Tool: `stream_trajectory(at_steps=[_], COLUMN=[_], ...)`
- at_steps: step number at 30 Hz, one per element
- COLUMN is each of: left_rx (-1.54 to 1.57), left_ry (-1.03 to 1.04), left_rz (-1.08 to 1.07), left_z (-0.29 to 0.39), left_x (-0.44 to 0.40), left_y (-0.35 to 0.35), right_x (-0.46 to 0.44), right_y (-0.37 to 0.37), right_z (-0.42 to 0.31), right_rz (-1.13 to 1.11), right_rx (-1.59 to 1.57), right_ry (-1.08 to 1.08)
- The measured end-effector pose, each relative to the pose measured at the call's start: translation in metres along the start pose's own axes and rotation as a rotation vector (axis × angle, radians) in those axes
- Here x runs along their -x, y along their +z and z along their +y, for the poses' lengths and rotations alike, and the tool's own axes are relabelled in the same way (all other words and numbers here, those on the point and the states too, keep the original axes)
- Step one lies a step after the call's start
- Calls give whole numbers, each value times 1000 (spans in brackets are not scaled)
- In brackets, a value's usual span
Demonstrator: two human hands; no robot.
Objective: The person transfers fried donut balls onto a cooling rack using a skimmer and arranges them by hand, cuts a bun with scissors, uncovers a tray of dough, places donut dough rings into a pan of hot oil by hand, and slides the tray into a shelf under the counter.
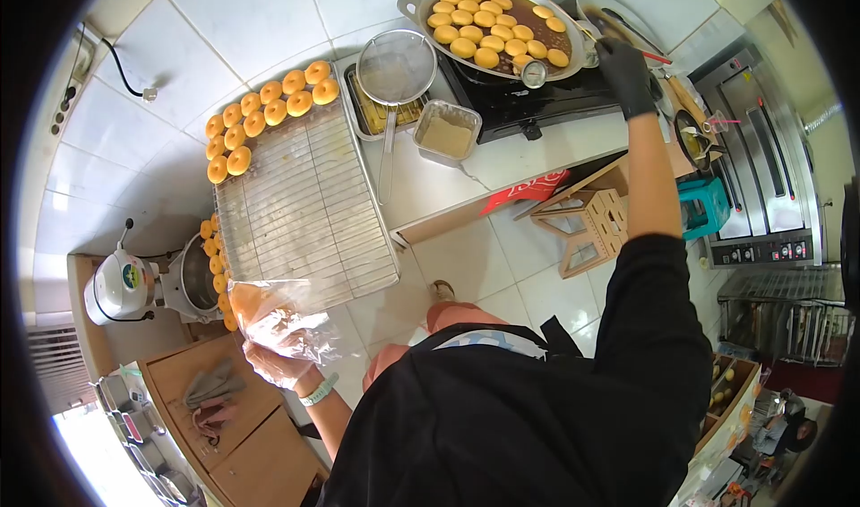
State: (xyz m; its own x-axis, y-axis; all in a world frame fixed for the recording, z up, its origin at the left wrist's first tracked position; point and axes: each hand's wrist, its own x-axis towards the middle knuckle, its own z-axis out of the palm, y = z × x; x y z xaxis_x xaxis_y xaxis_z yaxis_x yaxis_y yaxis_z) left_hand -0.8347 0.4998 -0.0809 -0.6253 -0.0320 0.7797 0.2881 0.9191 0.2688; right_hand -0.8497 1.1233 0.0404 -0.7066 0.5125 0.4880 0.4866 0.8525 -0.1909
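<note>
My right hand (624, 75), in a black glove, is closed on a thin stick at the right rim of a wide pan (408, 7). Many golden rounds (486, 19) lie in the pan's dark oil, and a dial thermometer (534, 74) sits at its front rim. Loose clear plastic covers my left hand (276, 362) at the near left corner of a wire rack (300, 202). Glare and folds hide its fingers; an orange-brown shape shows through the plastic. Ring doughnuts (254, 124) stand in rows along the rack's far left edge.
A strainer (396, 68) rests over a tray beside a square metal tub (446, 134). The pan sits on a black stove (502, 106). More doughnuts (218, 263) lie left of the rack, near a mixer (121, 285). An oven (761, 149) and a teal stool (703, 208) are right. A person (793, 433) is far off.
</note>
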Motion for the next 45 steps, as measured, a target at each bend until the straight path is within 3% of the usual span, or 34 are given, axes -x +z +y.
stream_trajectory(at_steps=[2,7,9,12,15,18,21,24,26,29,30,31,32,33,35,36,40,43,45], left_rx=[88,70,-109,-257,-263,134,-193,170,219,223,213,330,209,183,243,330,642,208,585], left_ry=[-297,-419,-363,-56,-12,-353,-90,-469,-412,-332,-304,-436,-326,-400,-566,-657,-788,-507,-863], left_rz=[-92,-117,-124,-19,35,79,-24,40,48,55,53,23,18,-16,-33,-17,141,107,229], left_z=[-13,-18,-15,-17,-18,-19,-6,-15,-11,-14,-16,-15,-10,-3,5,7,-11,-2,-5], left_x=[16,18,14,13,18,22,13,20,18,18,19,17,14,9,2,0,11,10,15], left_y=[1,-7,-11,-11,-5,3,-3,2,1,3,2,-1,-2,-5,-10,-13,-22,-45,-52], right_x=[-25,-48,-47,-48,-52,-55,-58,-58,-59,-4,21,46,72,103,156,189,235,222,222], right_y=[17,69,74,77,68,62,62,57,51,-29,-44,-56,-56,-22,8,57,150,149,167], right_z=[1,5,6,9,8,9,15,17,13,-67,-86,-102,-114,-111,-148,-145,-151,-187,-221], right_rz=[-99,-174,-176,-143,-110,-100,-68,-31,24,-71,-246,-420,-657,-660,-803,-582,-436,-316,-503], right_rx=[140,278,263,253,268,290,281,248,197,-286,-331,-371,-526,-698,-445,-407,-278,-272,-722], right_ry=[55,103,85,75,73,67,65,43,82,11,21,31,-108,-281,-278,-392,-324,-328,-15])
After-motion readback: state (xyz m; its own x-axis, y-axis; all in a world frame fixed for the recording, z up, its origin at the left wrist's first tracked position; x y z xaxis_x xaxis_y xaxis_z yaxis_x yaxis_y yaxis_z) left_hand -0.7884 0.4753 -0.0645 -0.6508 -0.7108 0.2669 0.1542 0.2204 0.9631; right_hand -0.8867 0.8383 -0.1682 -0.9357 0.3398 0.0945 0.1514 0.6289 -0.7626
